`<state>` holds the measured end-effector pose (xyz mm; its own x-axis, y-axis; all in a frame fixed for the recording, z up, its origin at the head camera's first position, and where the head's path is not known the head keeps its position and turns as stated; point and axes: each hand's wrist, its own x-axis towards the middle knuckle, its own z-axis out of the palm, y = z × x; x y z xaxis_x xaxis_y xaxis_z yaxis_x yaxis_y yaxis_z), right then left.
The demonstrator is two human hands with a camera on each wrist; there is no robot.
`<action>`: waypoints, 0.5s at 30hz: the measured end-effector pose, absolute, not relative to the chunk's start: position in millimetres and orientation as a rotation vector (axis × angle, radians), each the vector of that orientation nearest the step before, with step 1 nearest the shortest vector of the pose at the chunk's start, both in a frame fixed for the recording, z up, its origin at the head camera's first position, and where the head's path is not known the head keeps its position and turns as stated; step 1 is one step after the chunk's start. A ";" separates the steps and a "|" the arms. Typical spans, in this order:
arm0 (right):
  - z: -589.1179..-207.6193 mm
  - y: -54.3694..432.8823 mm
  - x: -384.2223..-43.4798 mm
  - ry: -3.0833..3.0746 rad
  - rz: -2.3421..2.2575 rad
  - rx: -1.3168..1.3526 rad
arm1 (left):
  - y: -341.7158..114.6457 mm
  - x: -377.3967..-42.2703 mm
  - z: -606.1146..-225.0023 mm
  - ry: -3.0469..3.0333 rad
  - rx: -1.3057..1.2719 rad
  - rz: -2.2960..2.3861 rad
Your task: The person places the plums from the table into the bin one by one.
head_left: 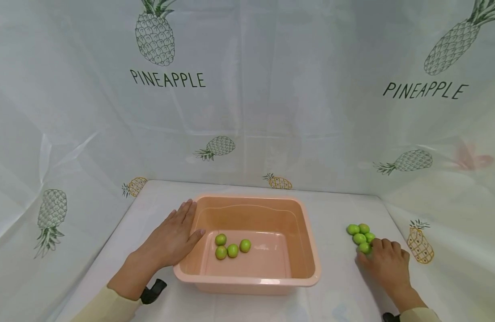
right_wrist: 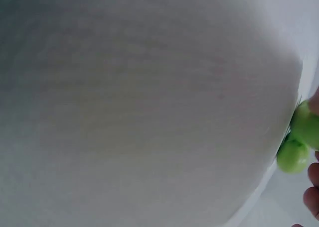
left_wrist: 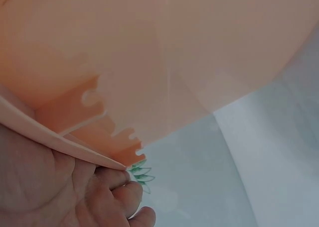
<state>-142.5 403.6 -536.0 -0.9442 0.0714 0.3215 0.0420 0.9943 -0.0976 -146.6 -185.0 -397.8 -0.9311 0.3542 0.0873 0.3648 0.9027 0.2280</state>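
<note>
A peach-coloured plastic basin [head_left: 247, 281] stands in the middle of the table with several small round green fruits [head_left: 232, 250] on its floor. My left hand [head_left: 171, 239] lies along the basin's left rim, fingers extended and thumb over the inside edge. In the left wrist view, the palm [left_wrist: 45, 187] is against the rim. To the right, several more green fruits [head_left: 359, 239] sit in a cluster. My right hand [head_left: 388, 264] is at its near end, thumb and fingers around the nearest green fruit [head_left: 364, 248]. The right wrist view shows the thumb touching a green fruit [right_wrist: 305, 125].
A white cloth covers the table [head_left: 332, 268]. Behind and at both sides hangs a pale curtain [head_left: 304, 112] printed with pineapples. A black strap [head_left: 152, 291] is on the left wrist. Table surface separates the basin from the fruit cluster.
</note>
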 end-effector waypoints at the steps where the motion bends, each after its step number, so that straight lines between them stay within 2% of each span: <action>1: -536.1 402.0 -143.0 -2.783 0.122 -0.056 | -185.0 -146.6 -398.1 -3.022 -0.571 -0.373; 8: -532.5 388.8 -151.1 -2.598 0.093 0.108 | -184.7 -146.9 -399.0 -3.021 -0.566 -0.359; 15: -511.6 370.3 -168.7 -2.471 0.079 0.294 | -184.5 -147.0 -397.1 -3.011 -0.566 -0.316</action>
<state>-168.7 370.3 -511.6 -0.7696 -0.1915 0.6091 -0.2298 0.9731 0.0156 -147.0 -184.5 -397.1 -0.9306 0.3528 0.0974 0.3653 0.9115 0.1892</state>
